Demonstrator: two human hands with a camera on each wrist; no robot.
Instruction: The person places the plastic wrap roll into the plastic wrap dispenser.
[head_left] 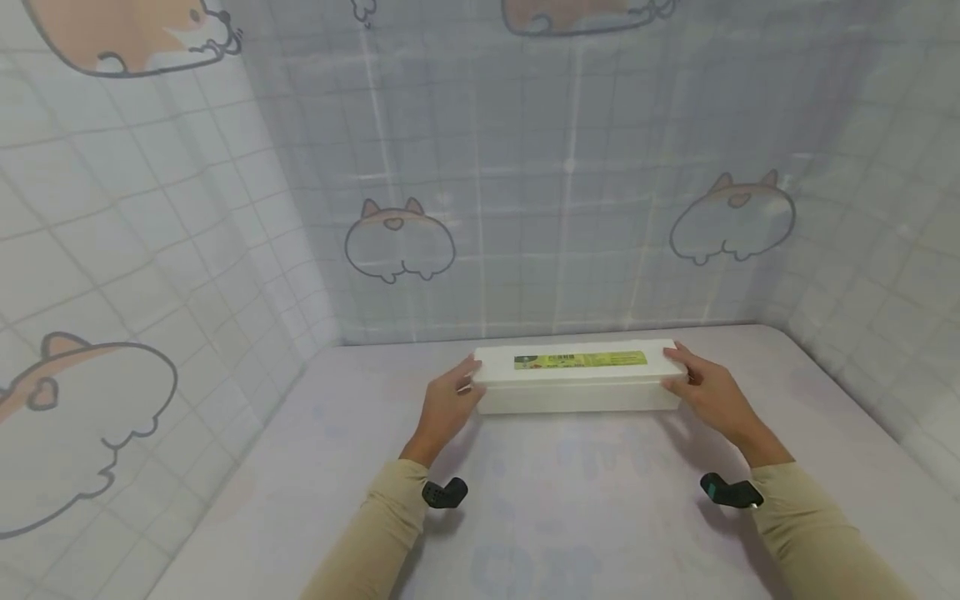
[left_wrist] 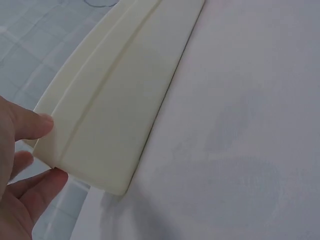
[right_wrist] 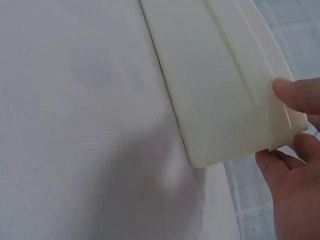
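Note:
A long white lidded plastic box (head_left: pixel 577 397) lies lengthwise across the far part of the table, with a yellow-green label (head_left: pixel 581 360) on its lid. My left hand (head_left: pixel 447 408) holds its left end, thumb at the lid's front edge and fingers at the end face. At the opposite end, my right hand (head_left: pixel 711 396) grips the box in the same way. In the left wrist view, the thumb (left_wrist: pixel 37 125) presses near the lid seam. The right wrist view shows the right thumb (right_wrist: pixel 295 94) on the lid's side and fingertips under the lid's end edge. What the box contains is hidden.
A pale cloth-like surface covers the table (head_left: pixel 525 508). Behind it and at both sides hang grid-patterned curtains (head_left: pixel 517 208) with cartoon dogs. Each wrist wears a small black device, the left one (head_left: pixel 445 493) and the right one (head_left: pixel 731 492), beside beige sleeves.

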